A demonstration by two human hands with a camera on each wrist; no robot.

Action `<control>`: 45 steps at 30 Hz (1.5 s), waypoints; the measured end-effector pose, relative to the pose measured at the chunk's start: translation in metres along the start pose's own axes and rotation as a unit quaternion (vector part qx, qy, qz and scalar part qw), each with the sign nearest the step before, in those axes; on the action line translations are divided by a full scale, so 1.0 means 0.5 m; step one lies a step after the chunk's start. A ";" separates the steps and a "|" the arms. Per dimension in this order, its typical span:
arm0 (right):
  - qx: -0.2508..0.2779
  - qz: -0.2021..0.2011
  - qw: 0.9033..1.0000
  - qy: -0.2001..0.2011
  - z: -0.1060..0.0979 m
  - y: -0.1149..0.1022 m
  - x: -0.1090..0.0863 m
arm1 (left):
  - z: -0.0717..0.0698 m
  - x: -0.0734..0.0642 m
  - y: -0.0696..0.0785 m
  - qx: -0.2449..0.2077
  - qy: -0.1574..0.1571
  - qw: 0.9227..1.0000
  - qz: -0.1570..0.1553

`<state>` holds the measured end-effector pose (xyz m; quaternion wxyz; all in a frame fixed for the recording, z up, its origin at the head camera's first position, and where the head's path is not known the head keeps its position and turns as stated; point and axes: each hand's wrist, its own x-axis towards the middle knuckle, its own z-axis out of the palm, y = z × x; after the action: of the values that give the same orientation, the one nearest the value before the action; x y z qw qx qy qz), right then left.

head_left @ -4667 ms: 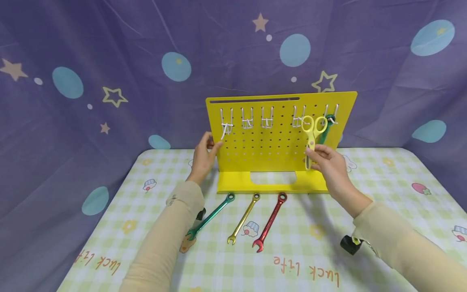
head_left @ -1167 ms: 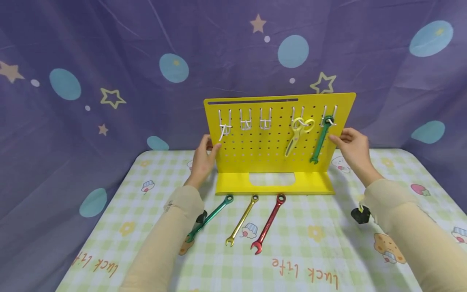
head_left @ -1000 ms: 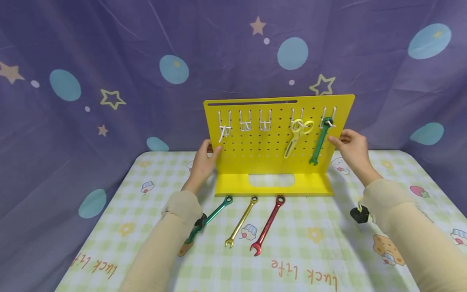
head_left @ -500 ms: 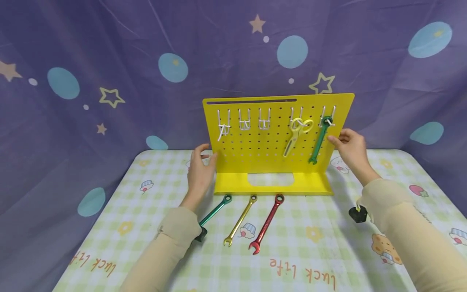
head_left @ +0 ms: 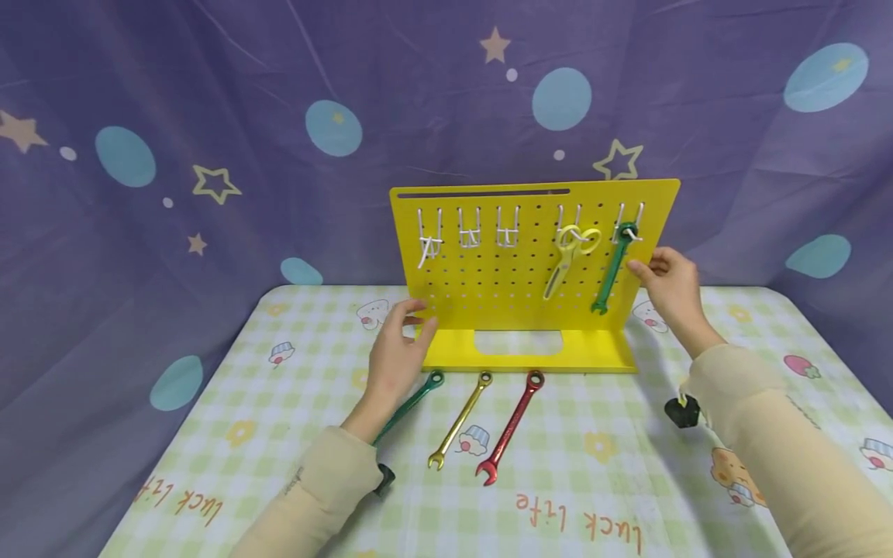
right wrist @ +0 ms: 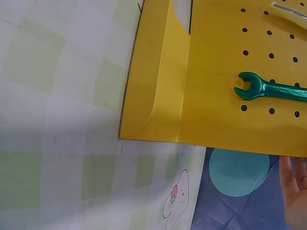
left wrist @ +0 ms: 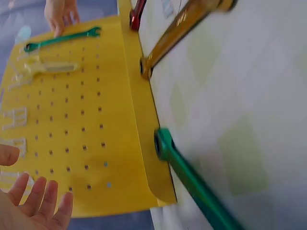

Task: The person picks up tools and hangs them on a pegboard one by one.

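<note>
A yellow pegboard (head_left: 488, 314) stands upright on the table. My right hand (head_left: 675, 291) holds its right edge, thumb in front and fingers behind. Off the board's lower left corner, my left hand (head_left: 396, 360) hovers with loosely bent fingers and nothing in them; the left wrist view shows its fingers (left wrist: 48, 199) spread apart. Yellow scissors (head_left: 567, 253) and a green wrench (head_left: 611, 273) hang from hooks on the right side. On the cloth in front lie another green wrench (head_left: 413, 401), partly hidden by my left arm, a gold wrench (head_left: 460, 422) and a red wrench (head_left: 512, 426).
Three white wire hooks (head_left: 470, 237) at the board's upper left hold nothing. The table wears a green checked cloth (head_left: 558, 473). A purple patterned curtain (head_left: 446, 93) rises behind. Dark pieces (head_left: 682, 411) sit by both sleeves.
Since the oldest frame, my right hand has hung the scissors on a hook and moved to the board's right edge. My left hand has let go of the left edge and come down toward me.
</note>
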<state>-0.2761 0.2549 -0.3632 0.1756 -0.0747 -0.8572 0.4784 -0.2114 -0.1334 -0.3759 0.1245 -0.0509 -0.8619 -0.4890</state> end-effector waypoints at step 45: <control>0.015 0.001 1.000 0.003 0.004 -0.001 -0.003 | 0.179 -0.098 0.046 0.209 -0.326 0.922 0.007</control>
<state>-0.2754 0.2526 -0.3641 0.1792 -0.0743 -0.8493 0.4910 -0.1742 -0.0435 -0.4137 -0.1519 -0.1859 -0.9370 -0.2538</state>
